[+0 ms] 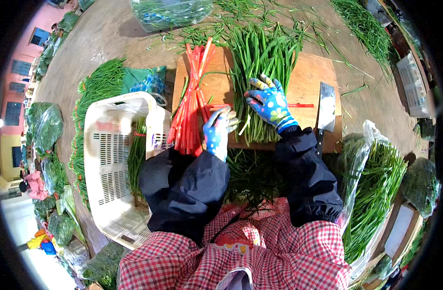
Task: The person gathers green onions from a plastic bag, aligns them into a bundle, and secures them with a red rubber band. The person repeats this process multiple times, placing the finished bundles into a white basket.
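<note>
Both hands wear blue patterned gloves. My right hand (270, 103) lies with spread fingers on top of a thick bundle of long green leaves (255, 54), which look like garlic chives, on a wooden board (312, 72). A red tie strip (303, 106) passes crosswise under that bundle and shows on both sides. Just left of the stems is my left hand (218, 132), fingers apart, its tips near the strip's left end; whether they touch it is unclear. Beside it, a pile of red strips (190, 119) lies across the board's left part.
A cleaver (326, 108) rests at the board's right edge. To the left stands a white plastic crate (112, 156) holding greens, with tied bundles (94, 87) beyond it. An open plastic bag of greens (377, 188) is at the right. Loose leaves litter the floor behind the board.
</note>
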### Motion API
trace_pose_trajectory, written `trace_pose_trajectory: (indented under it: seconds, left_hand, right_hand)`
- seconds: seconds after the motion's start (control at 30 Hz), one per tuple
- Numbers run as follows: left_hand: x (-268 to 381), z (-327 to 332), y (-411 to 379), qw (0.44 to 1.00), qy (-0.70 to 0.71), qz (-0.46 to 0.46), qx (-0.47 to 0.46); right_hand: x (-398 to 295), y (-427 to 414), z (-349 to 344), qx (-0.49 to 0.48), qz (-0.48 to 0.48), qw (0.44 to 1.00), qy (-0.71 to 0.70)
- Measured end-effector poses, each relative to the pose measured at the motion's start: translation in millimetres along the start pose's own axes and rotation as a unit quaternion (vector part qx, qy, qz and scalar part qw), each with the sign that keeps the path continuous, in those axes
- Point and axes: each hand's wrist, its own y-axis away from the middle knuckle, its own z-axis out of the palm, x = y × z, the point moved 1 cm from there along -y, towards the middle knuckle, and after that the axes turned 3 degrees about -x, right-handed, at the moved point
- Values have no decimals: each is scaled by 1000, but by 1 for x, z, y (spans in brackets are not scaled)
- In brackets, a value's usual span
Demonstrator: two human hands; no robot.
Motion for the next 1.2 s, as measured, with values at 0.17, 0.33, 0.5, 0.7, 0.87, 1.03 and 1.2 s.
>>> trace_pose_trajectory:
  seconds: [0.17, 0.33, 0.5, 0.7, 0.87, 1.03, 1.2]
  left_hand:
    - [-23, -24, -7, 976, 185, -94, 58]
    - [-31, -30, -43, 961, 222, -165, -34]
    - [-30, -46, -72, 961, 174, -196, -87]
    - [-31, -28, -78, 983, 31, -182, 11]
    - [-33, -21, -77, 981, -171, -72, 66]
    - [-30, -14, -42, 839, -446, 310, 47]
    - [-17, 9, -65, 849, -502, 162, 1]
  right_hand:
    - [-1, 0, 0, 25, -10, 1000, -16]
    - [4, 6, -4, 44, -13, 999, -13]
    - [-5, -1, -5, 37, -26, 998, -32]
    - [-6, 1, -7, 29, -20, 998, -50]
    - [-6, 2, -3, 25, -7, 999, -47]
    - [-15, -4, -1, 34, -29, 999, -10]
    - [-1, -1, -5, 45, -42, 998, 10]
